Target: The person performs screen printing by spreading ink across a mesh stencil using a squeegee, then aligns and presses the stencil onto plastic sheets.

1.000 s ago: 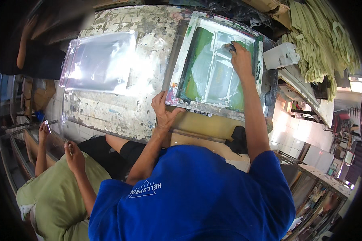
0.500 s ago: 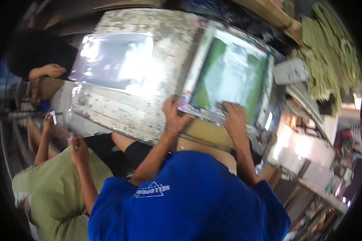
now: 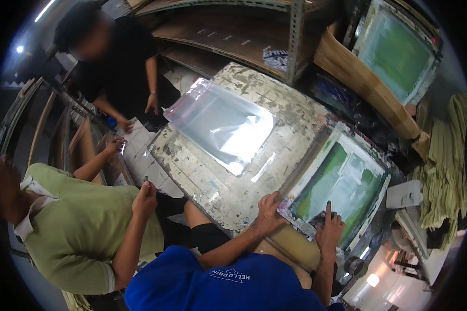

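A screen-printing frame [image 3: 380,199] with green mesh lies on the worn, paint-stained table [image 3: 228,192]. My left hand [image 3: 267,212] holds down the frame's near left corner, fingers spread over its edge. My right hand [image 3: 331,231] sits at the near end of the mesh, closed on a dark squeegee [image 3: 319,220] with the index finger pointing up along the screen. The squeegee is mostly hidden under that hand. My blue shirt fills the lower edge.
A stack of clear plastic bags [image 3: 220,124] lies on the table's far left. A person in a green shirt [image 3: 83,228] sits at left, another in black [image 3: 114,67] beyond. Second green screen [image 3: 399,52] leans upper right. Yellowish folded fabric [image 3: 446,171] is piled at right; shelves [image 3: 233,36] stand behind.
My right hand has drawn the squeegee from the far end of the screen to its near end. My left hand stayed on the frame's corner. The view has swung, showing more of the room.
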Tool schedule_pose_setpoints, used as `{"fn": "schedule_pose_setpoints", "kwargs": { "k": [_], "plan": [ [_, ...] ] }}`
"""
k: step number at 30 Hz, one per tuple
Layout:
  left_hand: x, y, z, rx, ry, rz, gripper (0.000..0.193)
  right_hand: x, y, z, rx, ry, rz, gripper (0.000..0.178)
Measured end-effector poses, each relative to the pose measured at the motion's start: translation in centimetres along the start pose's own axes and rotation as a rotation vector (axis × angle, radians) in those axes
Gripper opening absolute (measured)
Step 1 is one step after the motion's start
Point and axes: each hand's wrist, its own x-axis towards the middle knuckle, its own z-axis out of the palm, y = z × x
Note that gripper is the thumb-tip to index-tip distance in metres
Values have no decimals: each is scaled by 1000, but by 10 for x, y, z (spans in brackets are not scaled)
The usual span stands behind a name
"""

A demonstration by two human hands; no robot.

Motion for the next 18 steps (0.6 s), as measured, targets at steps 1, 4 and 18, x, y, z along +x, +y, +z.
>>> {"fn": "schedule_pose_setpoints", "kwargs": {
  "k": [1,4,18],
  "plan": [
    [-6,-2,6,8,-5,5,92,-3,6,10,-13,-5,33,93],
    [-10,-7,13,-20,16,17,89,7,21,23,57,60,-31,92],
    [3,1,2,-22,-10,56,90,163,102,2,6,258,-29,72]
  ]
}}
